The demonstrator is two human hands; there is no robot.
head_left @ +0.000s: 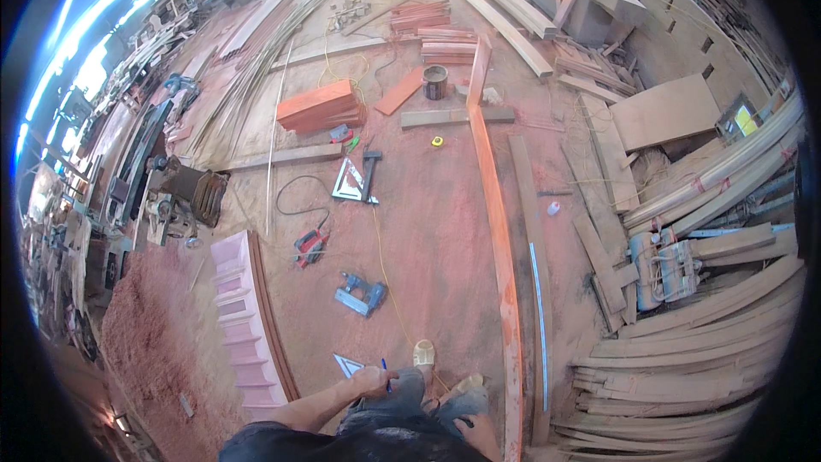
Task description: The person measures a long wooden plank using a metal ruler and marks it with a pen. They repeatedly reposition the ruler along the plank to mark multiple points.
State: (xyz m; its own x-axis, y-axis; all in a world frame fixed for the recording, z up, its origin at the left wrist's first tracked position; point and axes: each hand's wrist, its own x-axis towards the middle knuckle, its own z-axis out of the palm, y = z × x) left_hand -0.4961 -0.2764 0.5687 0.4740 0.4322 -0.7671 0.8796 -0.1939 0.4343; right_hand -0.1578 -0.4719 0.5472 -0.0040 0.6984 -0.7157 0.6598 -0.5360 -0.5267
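Observation:
My left hand is closed around a blue pen, in front of my knee. Close beside that hand is a light triangular set square; whether my fingers touch it I cannot tell. My right hand is low by my right leg at the lower edge, its fingers mostly hidden. Just right of my legs runs a long orange-red timber, with a short angled piece at its far end. Ahead of my feet a blue-grey nail gun lies on the dusty floor.
A red power tool with a black cord, a larger set square and a yellow tape measure lie farther ahead. A panelled pinkish board is at left, stacked planks at right. A thin yellow hose crosses the floor.

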